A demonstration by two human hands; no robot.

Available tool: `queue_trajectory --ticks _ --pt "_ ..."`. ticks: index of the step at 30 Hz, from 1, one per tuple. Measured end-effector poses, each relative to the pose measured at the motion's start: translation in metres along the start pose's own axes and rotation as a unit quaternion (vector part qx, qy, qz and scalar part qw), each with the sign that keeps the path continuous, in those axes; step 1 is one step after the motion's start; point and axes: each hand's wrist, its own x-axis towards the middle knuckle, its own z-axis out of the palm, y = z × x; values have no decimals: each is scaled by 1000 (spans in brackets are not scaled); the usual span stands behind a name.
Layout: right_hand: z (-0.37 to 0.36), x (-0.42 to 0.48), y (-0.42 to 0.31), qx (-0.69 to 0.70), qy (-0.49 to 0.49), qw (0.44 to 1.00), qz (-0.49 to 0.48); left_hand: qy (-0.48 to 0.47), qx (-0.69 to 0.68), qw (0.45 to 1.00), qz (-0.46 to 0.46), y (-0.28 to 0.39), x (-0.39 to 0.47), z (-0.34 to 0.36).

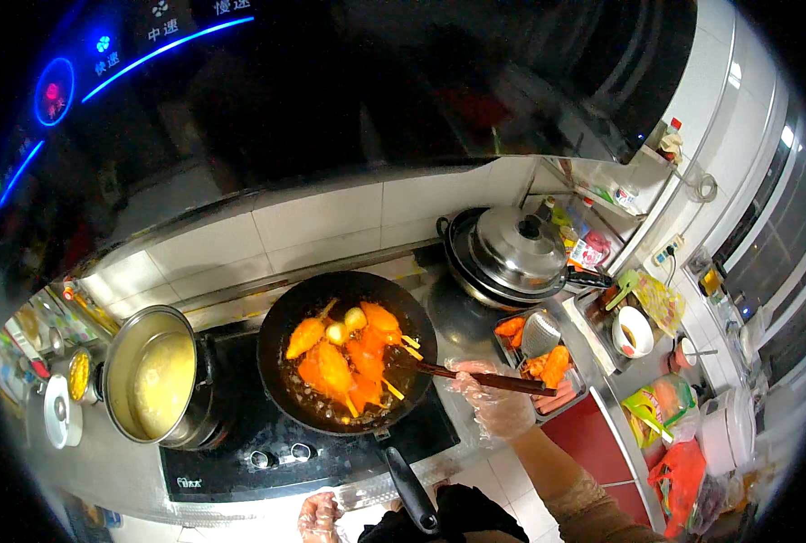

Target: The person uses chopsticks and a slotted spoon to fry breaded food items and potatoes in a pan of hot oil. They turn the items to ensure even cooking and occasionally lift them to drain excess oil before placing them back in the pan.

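My right hand [488, 397], in a clear plastic glove, grips a pair of dark wooden chopsticks [481, 377]. Their tips reach among orange-coated skewered pieces [335, 373] frying in bubbling oil. A black wok [277, 400] holds these pieces and a few pale round balls [338, 332]. Its black handle [410, 492] points toward my body. At the bottom edge is my left hand [318, 517], also gloved, its fingers curled near the front of the counter. Whether it holds anything is not visible.
Left of the wok stands a deep steel pot [114, 400] of pale yellow liquid. At right, a metal tray [566, 404] holds orange pieces, sausages and a perforated skimmer [541, 334]. Behind it are stacked pans under a steel lid [511, 248]. A dark range hood [376, 88] overhangs the cooktop [233, 468].
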Motion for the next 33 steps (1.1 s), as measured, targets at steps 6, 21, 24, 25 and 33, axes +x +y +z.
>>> queue_trajectory --ticks 6,21,24,25,33 --pt "5 -7 -1 200 -34 972 122 -26 -6 1000 16 9 -4 1" --pt "29 -10 2 109 24 994 -13 -10 33 999 12 10 -5 -3" --pt "41 -10 1 79 21 995 -55 -11 45 999 11 8 -4 -4" --pt "42 -11 2 77 16 995 -63 -12 50 999 10 8 -4 -4" --pt "23 0 1 49 -43 998 -21 -1 17 1000 5 4 -4 -8"
